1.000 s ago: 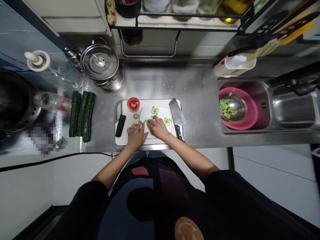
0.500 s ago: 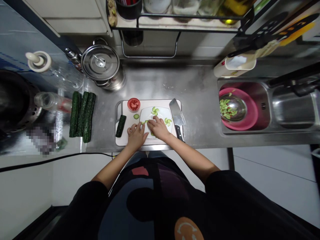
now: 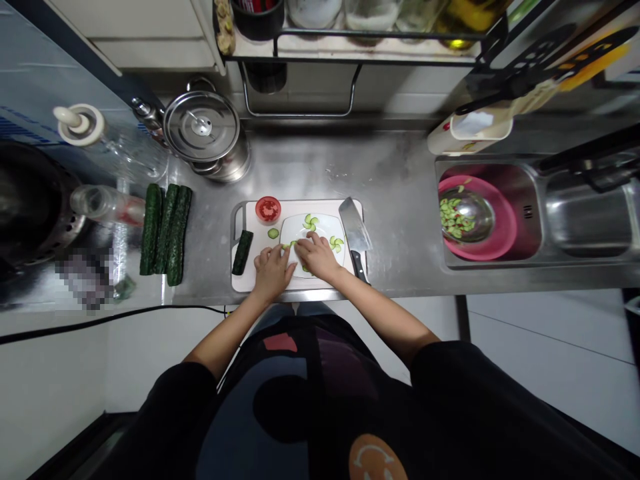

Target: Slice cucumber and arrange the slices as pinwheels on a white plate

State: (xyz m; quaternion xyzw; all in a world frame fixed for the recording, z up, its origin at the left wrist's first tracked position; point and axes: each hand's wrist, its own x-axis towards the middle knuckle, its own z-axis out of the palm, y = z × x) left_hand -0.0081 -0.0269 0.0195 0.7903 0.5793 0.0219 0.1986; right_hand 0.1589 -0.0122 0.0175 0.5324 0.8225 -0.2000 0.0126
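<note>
L hand at L edge of white plate, R hand over it, fingers bent & close tog.; can't tell if either grips a slice; cucumber slices on plate, mostly in small fans, some by the fingertips; plate on board w/ knife R, cucumber piece L, cut tomato far L; lidded pot at back of desk.

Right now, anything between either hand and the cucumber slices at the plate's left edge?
Nothing visible. Left hand and right hand are both at the cucumber slices; the knife lies right of the plate.
</note>
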